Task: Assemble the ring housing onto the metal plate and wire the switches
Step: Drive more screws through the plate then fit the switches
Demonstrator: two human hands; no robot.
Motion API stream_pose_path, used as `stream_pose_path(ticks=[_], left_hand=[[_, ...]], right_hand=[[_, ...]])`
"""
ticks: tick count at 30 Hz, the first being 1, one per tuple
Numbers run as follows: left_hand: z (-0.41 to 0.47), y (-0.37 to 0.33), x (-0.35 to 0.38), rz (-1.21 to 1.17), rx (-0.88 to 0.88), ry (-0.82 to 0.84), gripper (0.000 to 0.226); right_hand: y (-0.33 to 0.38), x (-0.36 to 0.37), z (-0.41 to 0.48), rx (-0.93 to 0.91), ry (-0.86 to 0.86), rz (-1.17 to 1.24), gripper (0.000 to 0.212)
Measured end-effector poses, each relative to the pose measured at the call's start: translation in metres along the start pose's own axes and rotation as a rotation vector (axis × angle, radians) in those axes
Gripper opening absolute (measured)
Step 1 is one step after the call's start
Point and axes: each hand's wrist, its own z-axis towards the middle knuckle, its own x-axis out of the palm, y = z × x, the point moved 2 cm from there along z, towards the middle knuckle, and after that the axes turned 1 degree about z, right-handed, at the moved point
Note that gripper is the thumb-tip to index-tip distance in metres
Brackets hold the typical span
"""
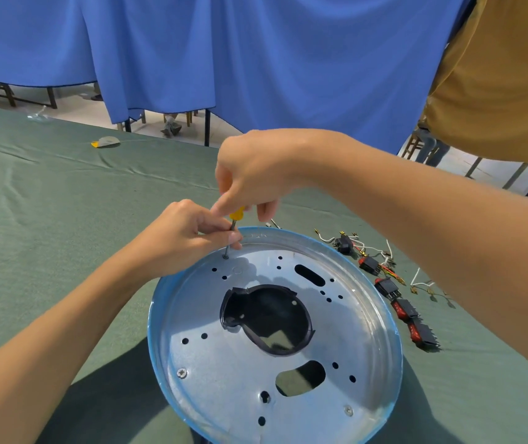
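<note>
We see the right hand [256,174] curled from above around the yellow handle of a small screwdriver [236,214], fingertips pinching it. Just below, the left hand [179,238] pinches the thin metal shaft between thumb and forefinger, steadying it. The tip stands in a hole at the far left edge of the round metal plate [224,363], close under its raised blue rim.

The plate lies on the green cloth [63,219] near us. The black ring housing [269,318] shows through its large central opening. One screw [181,373] sits in the plate at the near left and another [348,410] at the near right.

To the right of the plate, a row of black and red rocker switches [387,288] lies on the cloth among loose white wires [416,280]. A blue curtain [256,59] hangs beyond the table.
</note>
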Motion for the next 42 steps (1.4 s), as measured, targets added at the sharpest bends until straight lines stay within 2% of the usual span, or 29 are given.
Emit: stream_pose_path(ticks=[2,3,5,8,10,12,14,16,18,21,24,32,42], left_hand=[[0.0,0.0,0.0,-0.02,-0.007,0.013,0.014],[0.0,0.0,0.001,-0.02,-0.003,0.03,0.013],[0.0,-0.002,0.002,-0.007,0.015,0.045,0.011],[0.0,-0.002,-0.005,-0.053,0.002,-0.034,0.013],[0.0,-0.002,-0.012,-0.158,-0.076,-0.129,0.016],[-0.003,-0.001,-0.014,-0.142,-0.238,-0.163,0.018],[-0.009,-0.001,-0.01,0.0,-0.445,-0.006,0.033],[-0.017,-0.003,-0.003,0.06,-0.61,0.162,0.054],[-0.019,-0.007,0.001,0.021,-0.678,0.174,0.053],[-0.017,-0.013,0.0,-0.026,-0.734,0.124,0.034],[-0.017,-0.02,-0.001,-0.044,-0.778,0.151,0.024],[-0.019,-0.04,-0.013,-0.548,-0.906,0.227,0.034],[-0.002,-0.064,-0.028,-0.506,-0.782,-0.026,0.026]], right_hand=[[0.001,0.0,-0.003,-0.083,-0.019,-0.174,0.013],[0.001,0.001,-0.004,-0.116,-0.042,-0.267,0.015],[-0.003,0.005,-0.008,-0.132,-0.075,-0.406,0.025],[-0.024,0.013,-0.023,-0.059,-0.079,-0.475,0.038],[-0.048,0.018,-0.038,0.049,-0.126,-0.378,0.04],[-0.072,0.03,-0.056,0.156,-0.19,-0.108,0.04],[-0.09,0.051,-0.072,0.248,-0.229,0.149,0.041],[-0.1,0.078,-0.085,0.348,-0.222,0.243,0.036],[-0.107,0.102,-0.092,0.44,-0.245,0.318,0.034],[-0.107,0.127,-0.097,0.541,-0.327,0.516,0.044],[-0.106,0.147,-0.097,0.516,-0.355,0.538,0.04],[-0.114,0.151,-0.099,0.502,-0.485,0.715,0.031],[-0.123,0.139,-0.092,0.548,-0.735,0.871,0.042]])
